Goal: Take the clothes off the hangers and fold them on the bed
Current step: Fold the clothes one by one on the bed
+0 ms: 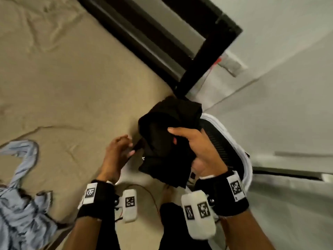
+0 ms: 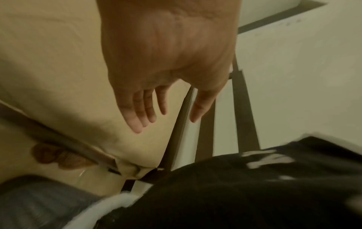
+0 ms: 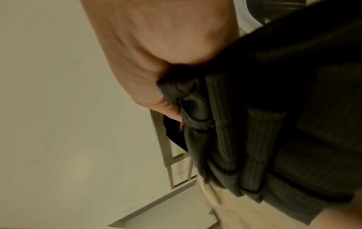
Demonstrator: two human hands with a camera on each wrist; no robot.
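Seen from above, a person's two forearms reach forward over the corner of a bed point(image 1: 75, 83) covered in a wrinkled tan sheet. The right hand point(image 1: 196, 150) is raised, palm turned toward the camera, its fingers and thumb curled around a bunched black garment point(image 1: 167, 134); the right wrist view shows the cloth packed tightly into the fist. The left hand point(image 1: 117, 152) hovers just beside the garment, back of the hand up, its fingers point(image 2: 145, 108) straight and slightly spread, gripping nothing. The black garment is crumpled into a thick, dark wad with ribbed folds, held in the air above the bed's edge and a white-rimmed basket point(image 1: 232, 141). A light blue garment point(image 1: 21, 195) lies rumpled on the sheet to the far left.
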